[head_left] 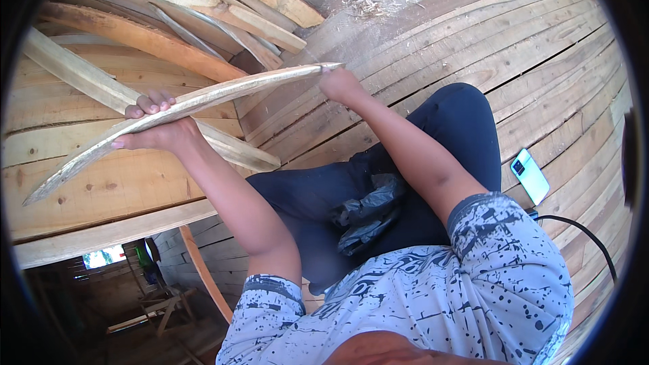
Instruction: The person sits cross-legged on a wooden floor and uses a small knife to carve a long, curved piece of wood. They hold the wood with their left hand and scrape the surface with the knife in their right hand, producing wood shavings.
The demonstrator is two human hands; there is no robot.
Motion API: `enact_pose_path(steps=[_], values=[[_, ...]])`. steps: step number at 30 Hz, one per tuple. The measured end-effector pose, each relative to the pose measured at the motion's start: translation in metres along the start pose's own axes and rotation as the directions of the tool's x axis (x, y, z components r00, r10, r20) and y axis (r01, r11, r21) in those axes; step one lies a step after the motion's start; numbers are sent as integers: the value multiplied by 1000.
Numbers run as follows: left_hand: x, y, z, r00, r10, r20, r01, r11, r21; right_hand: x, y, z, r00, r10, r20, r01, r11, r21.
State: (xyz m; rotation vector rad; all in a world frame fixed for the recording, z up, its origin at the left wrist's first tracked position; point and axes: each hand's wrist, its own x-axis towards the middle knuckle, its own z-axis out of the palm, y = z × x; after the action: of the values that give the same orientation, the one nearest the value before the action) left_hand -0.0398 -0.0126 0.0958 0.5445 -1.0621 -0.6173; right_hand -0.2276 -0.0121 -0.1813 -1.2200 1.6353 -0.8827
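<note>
A long, pale wooden strip (pixel 223 93) with a rough, bark-like edge slants across the front of me, its left end lower and nearer. My left hand (pixel 159 125) grips it left of its middle, fingers over the far side and thumb underneath. At the strip's far right end, my right hand (pixel 340 86) is closed in a fist close against the wood. A small dark mark shows there beside the knuckles; what the fist holds is hidden. On my lap lies a crumpled black plastic bag (pixel 370 209).
Loose planks and beams (pixel 152 40) are piled at the far left. Wood shavings (pixel 372 1) litter the plank floor (pixel 433 47). A light-blue phone (pixel 531 177) and a black cable (pixel 585 230) lie to my right. Lower left, past a board edge (pixel 115 233), a darker space drops below.
</note>
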Motion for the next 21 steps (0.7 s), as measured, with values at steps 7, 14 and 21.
enact_pose_path(steps=[7, 14, 21], values=[[-2, 4, -9, 999, 1, -49, 2, 999, 54, -37, -37, 3, 983, -170, 70, 160, 978, 137], [2, 5, -18, 1000, 6, 28, -6, 1000, 11, -45, -56, 12, 996, -80, -25, 82, 994, 68], [-1, 0, 6, 984, -10, -179, 27, 995, 93, -9, 12, 8, 992, 124, -33, -121, 989, 86]])
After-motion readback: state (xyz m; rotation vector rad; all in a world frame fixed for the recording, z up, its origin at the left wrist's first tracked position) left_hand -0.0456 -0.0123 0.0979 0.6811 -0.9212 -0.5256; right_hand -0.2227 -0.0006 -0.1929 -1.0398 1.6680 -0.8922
